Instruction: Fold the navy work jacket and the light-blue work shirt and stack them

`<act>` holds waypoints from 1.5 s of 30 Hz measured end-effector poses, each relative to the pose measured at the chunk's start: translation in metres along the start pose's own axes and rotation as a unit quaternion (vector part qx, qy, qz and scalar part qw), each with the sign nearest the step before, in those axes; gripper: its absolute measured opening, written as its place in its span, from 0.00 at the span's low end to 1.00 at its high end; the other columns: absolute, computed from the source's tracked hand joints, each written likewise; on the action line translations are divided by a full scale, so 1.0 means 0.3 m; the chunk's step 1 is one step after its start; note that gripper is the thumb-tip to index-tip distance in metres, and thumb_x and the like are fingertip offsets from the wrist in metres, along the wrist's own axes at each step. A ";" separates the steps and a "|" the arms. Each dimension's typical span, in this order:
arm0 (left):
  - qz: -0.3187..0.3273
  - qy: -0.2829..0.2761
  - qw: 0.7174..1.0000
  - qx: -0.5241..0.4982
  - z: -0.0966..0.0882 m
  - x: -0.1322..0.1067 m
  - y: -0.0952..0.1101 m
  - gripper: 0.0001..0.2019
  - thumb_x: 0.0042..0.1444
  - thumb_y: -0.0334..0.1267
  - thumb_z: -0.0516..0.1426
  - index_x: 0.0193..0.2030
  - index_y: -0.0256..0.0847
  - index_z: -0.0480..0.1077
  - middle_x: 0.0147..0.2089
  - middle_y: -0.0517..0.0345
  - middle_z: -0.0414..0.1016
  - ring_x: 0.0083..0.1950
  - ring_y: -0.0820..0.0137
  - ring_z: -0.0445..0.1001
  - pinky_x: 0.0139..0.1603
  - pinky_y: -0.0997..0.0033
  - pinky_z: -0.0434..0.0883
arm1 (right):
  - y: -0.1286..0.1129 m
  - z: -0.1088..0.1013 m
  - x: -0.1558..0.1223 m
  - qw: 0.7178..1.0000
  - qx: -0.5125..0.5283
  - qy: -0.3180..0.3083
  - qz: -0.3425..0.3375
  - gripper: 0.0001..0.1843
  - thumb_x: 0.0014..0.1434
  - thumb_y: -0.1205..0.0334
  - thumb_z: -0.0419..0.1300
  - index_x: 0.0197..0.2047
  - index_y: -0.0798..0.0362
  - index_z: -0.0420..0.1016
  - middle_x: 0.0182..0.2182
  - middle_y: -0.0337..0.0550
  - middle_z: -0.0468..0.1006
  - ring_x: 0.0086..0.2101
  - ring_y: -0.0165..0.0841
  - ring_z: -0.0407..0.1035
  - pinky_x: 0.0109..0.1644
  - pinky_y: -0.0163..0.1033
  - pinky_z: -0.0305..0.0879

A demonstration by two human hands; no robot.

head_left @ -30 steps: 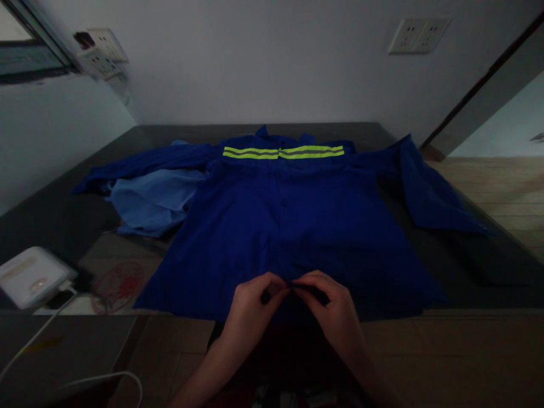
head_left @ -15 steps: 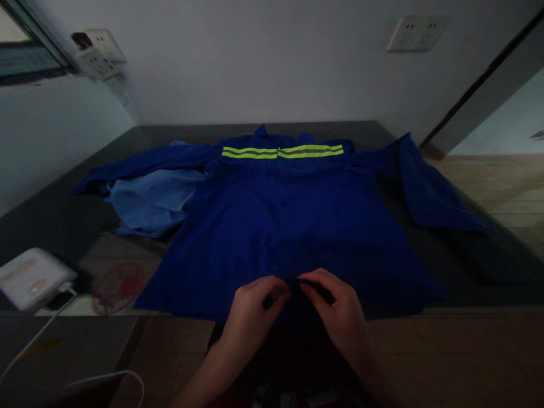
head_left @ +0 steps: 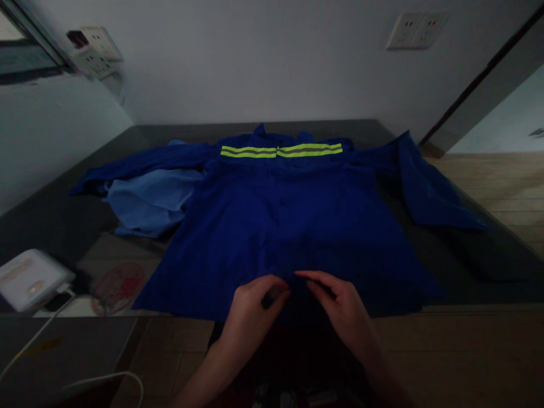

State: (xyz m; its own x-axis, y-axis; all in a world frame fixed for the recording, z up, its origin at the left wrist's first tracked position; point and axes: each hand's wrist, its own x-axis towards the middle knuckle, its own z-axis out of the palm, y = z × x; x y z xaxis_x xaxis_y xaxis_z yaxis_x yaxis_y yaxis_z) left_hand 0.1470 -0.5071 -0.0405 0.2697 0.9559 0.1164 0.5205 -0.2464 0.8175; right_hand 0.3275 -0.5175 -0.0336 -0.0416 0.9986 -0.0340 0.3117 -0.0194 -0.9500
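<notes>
Pinches the lower front of a blue shirt (head_left: 238, 226) in the left hand (head_left: 254, 306).

Clamps thumb and forefinger together on the cloth there; just beside, over the shirt, holds thumb and forefinger of the right hand (head_left: 343, 303) slightly apart. Has the shirt spread front up on the bench (head_left: 63, 226), hem at the near edge, yellow-green band (head_left: 310, 151) across the chest, with a lighter blue cloth (head_left: 153, 198) and a white device (head_left: 36, 279) off to the left.

Blue shirt (head_left: 314, 221) and cloth (head_left: 153, 198) on table (head_left: 463, 258)
</notes>
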 end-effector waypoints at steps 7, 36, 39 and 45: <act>-0.006 0.016 1.000 -0.008 0.001 -0.002 0.001 0.04 0.54 0.30 0.58 0.33 0.40 0.74 0.31 0.62 0.78 0.32 0.72 0.76 0.34 0.76 0.73 | 0.005 0.029 -0.008 0.999 -0.005 0.015 -0.036 0.08 0.56 0.65 0.59 0.36 0.51 0.80 0.33 0.43 0.81 0.35 0.35 0.75 0.41 0.39 0.71; 0.003 0.046 0.999 -0.016 0.006 0.003 -0.014 0.05 0.53 0.28 0.58 0.33 0.40 0.74 0.31 0.62 0.79 0.33 0.73 0.77 0.36 0.78 0.71 | -0.021 0.024 0.005 0.995 -0.030 -0.017 -0.091 0.11 0.62 0.63 0.55 0.38 0.50 0.80 0.33 0.42 0.79 0.36 0.33 0.74 0.41 0.35 0.69; -0.008 0.045 0.999 -0.029 0.001 0.004 -0.012 0.06 0.53 0.28 0.58 0.33 0.40 0.75 0.31 0.62 0.80 0.33 0.73 0.77 0.37 0.78 0.71 | -0.011 0.041 0.011 0.993 -0.035 0.034 -0.110 0.07 0.58 0.66 0.59 0.35 0.50 0.79 0.32 0.42 0.80 0.35 0.34 0.74 0.40 0.37 0.70; -0.040 0.027 0.997 -0.067 -0.003 -0.001 -0.010 0.07 0.53 0.28 0.56 0.33 0.41 0.75 0.30 0.62 0.79 0.32 0.73 0.77 0.36 0.78 0.71 | -0.001 0.058 0.011 0.987 -0.045 0.059 -0.141 0.06 0.56 0.70 0.60 0.32 0.51 0.78 0.30 0.40 0.78 0.33 0.33 0.74 0.38 0.36 0.70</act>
State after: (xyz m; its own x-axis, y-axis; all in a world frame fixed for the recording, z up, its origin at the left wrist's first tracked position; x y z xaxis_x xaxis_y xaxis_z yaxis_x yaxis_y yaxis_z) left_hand 0.1445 -0.5066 -0.0425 0.1851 0.9798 0.0754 0.4242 -0.1489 0.8932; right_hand 0.3107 -0.5150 -0.0389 -0.0290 0.9628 0.2686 0.3872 0.2585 -0.8850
